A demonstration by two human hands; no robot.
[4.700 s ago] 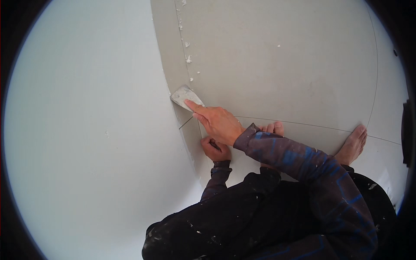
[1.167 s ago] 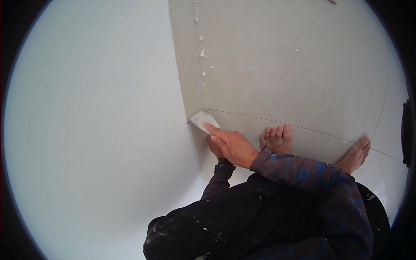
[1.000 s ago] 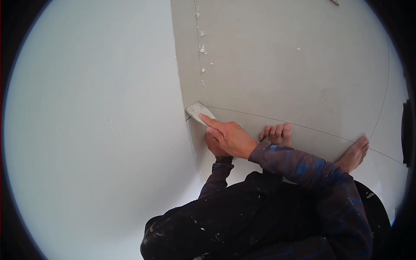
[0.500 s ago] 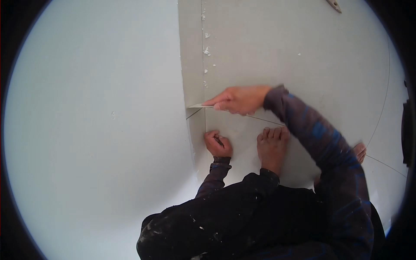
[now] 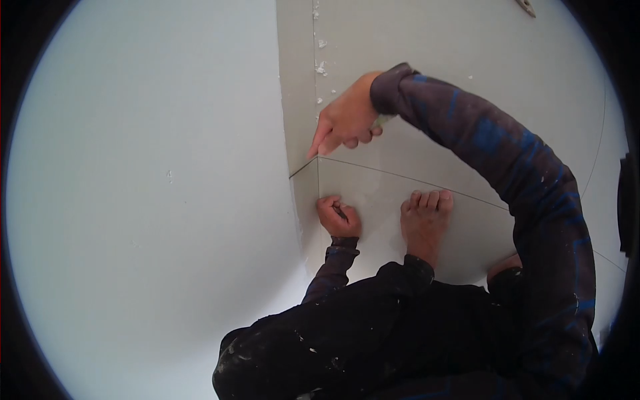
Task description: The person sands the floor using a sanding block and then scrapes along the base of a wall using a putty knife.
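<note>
My right hand reaches down to the foot of the white wall, its index finger at the corner where a tile joint meets the grey skirting. A pale, greenish bit of a scraper shows beneath the palm; the rest of it is hidden by the hand. My left hand is closed in a fist on the floor beside the skirting, below the joint. A dark spot shows between its curled fingers, and I cannot make out what is in there.
White crumbs lie along the floor's edge by the skirting. A pointed tool rests at the far right. My bare foot stands on the tiled floor right of the left hand. Something dark stands at the right edge.
My right hand has turned from lying sideways to pointing down at the joint. The scraper's blade, earlier against the skirting, is now mostly out of sight. My left hand stays put.
</note>
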